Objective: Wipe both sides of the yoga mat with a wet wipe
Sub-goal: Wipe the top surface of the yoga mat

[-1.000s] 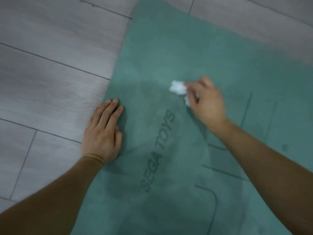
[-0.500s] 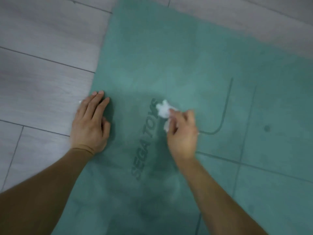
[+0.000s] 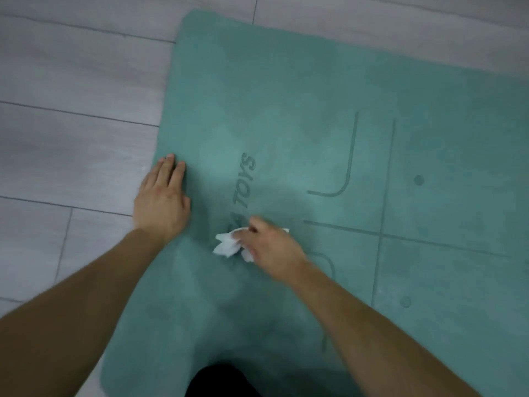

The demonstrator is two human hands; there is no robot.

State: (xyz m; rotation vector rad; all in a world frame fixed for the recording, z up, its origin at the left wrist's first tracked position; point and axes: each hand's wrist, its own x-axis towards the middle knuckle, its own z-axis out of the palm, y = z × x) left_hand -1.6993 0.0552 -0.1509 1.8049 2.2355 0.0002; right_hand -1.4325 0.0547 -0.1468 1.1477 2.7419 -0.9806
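Pinching wet wipe [image 3: 229,245], right hand [image 3: 274,247] grip on yoga mat [image 3: 286,110], left hand [image 3: 161,202] flat

Right hand [image 3: 273,252] rubs wipe [image 3: 227,245] on mat [image 3: 286,96].

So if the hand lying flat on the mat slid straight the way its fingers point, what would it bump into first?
Nothing, it seems: the left hand points along the yoga mat's edge, with only mat and floor ahead.

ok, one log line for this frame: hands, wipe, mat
left hand: flat on yoga mat near its edge | right hand: grips wet wipe on mat over logo | mat: printed side up
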